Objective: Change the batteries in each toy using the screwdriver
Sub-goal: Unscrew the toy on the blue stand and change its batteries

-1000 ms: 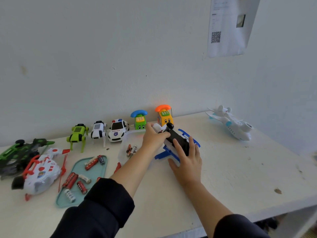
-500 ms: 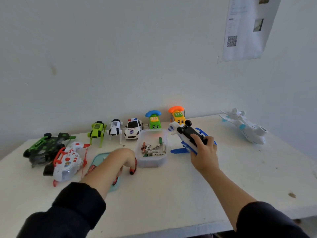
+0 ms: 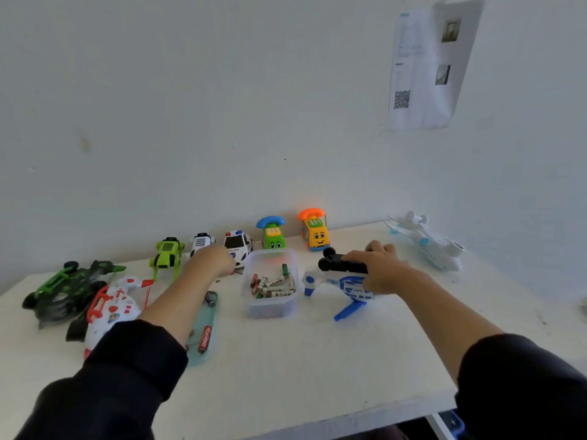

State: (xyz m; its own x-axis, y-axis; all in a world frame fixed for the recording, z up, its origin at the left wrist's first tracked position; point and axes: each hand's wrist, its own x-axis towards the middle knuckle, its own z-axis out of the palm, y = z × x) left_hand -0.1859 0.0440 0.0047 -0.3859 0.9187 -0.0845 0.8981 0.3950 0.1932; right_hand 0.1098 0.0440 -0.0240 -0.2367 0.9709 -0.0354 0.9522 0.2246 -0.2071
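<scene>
Here the right hand (image 3: 379, 268) holds the upturned plane (image 3: 344, 279); the left hand's (image 3: 211, 260) grip cannot be told. Tilted, the plane may slip onto the worktop (image 3: 317, 360).

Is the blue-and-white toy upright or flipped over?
Flipped over: the toy has its black wheels on top, with the right hand gripping it.

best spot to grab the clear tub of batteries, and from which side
Take the clear tub by its two side walls, just under the rim, coming straight down from above. It stands upright and open-topped, with bare table beside both walls, so tipping it would spill the loose batteries.
</scene>
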